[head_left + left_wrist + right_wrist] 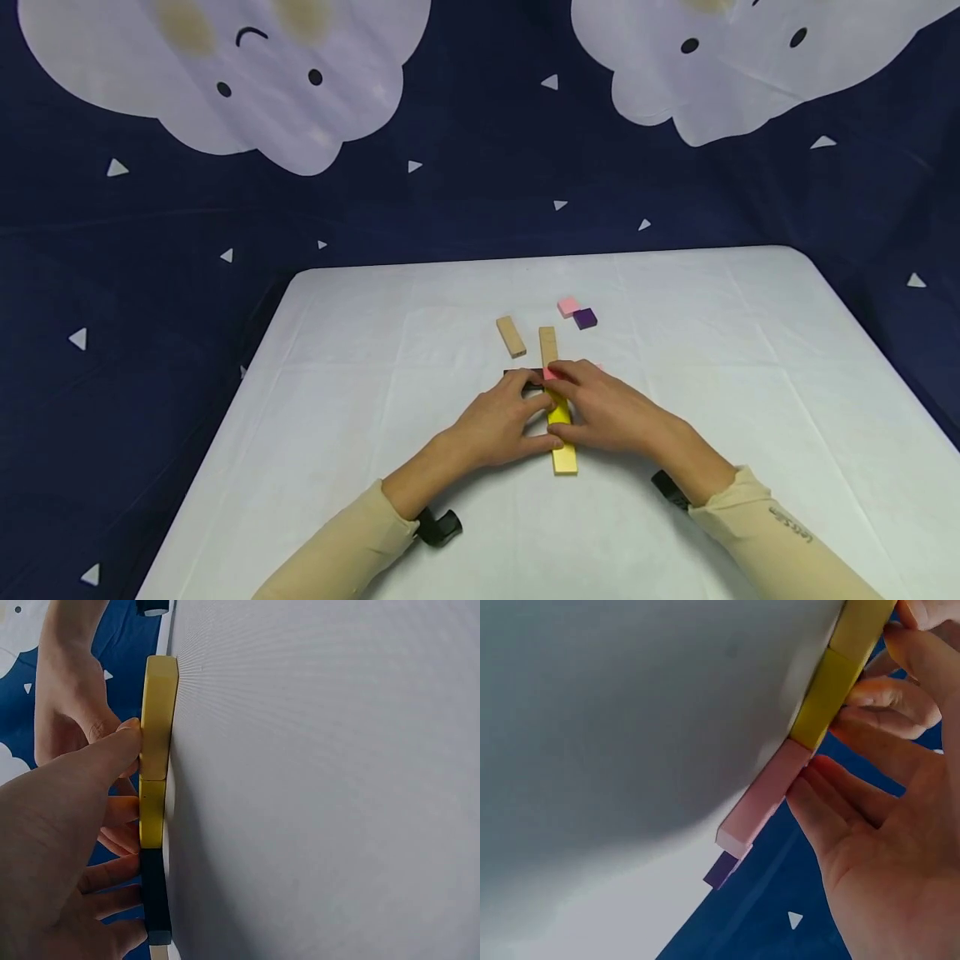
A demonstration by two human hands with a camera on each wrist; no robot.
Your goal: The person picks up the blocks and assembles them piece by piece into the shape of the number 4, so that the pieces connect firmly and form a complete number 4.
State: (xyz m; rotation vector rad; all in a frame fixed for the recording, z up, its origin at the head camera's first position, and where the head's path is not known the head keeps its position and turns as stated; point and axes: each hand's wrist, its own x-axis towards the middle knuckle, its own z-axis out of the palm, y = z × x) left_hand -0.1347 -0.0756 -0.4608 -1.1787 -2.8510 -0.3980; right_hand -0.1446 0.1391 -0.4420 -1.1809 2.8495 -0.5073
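A line of flat blocks lies on the white table, with both hands over its middle. At the near end is a pale yellow block (565,463), followed by a yellow block (559,411), a red block (551,374) and a plain wooden block (548,342). My left hand (497,423) touches the line from the left, thumb at the pale yellow block. Its other fingers reach the yellow block and a black block (155,896) projecting leftward. My right hand (613,410) rests fingertips on the line from the right, beside a pink block (765,796), mostly hidden in the head view.
Beyond the hands lie a loose wooden block (512,337), a small pink block (567,307) and a small purple block (585,318). The white table (360,375) ends at a dark blue backdrop (487,200) with clouds.
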